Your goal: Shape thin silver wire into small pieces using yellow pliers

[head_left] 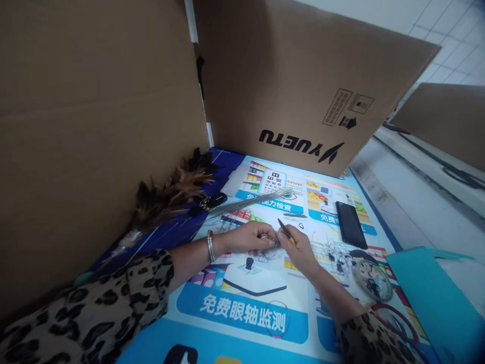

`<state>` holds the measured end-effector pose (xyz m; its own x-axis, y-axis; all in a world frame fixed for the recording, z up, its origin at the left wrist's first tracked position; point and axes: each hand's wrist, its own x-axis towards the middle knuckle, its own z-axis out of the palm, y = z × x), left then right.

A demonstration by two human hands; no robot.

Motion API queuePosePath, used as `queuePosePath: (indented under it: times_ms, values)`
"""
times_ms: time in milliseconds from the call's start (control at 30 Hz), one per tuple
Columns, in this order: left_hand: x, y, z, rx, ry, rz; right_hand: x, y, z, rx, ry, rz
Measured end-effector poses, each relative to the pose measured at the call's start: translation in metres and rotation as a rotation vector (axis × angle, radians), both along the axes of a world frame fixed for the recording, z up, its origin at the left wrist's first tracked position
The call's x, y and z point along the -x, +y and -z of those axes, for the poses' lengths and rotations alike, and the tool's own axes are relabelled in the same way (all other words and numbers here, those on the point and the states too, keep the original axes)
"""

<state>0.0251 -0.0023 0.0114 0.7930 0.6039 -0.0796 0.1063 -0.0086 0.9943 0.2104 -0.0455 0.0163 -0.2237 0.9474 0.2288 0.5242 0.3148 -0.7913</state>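
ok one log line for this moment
left hand: pinching small wire piece | right hand: shut on pliers | wire bundle, phone on mat

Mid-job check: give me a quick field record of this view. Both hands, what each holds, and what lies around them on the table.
left hand: fingers pinched on something small and thin, too small to identify
right hand: grips small pliers, tip pointing up and away
hands: fingertips meet above the printed poster
wire bundle: lies beyond the hands
feather duster: far left, by the cardboard wall
phone: dark, flat, right of the hands
wire pieces: scattered near right wrist
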Motion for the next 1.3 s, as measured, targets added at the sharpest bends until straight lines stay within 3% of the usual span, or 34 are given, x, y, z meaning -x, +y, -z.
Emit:
queuePosePath:
  times_ms: [1300]
  values:
    - [0.0020,-0.0021,0.0030,0.010,0.005,-0.030,0.0007,-0.0022,0.0090,-0.243,0.034,0.022]
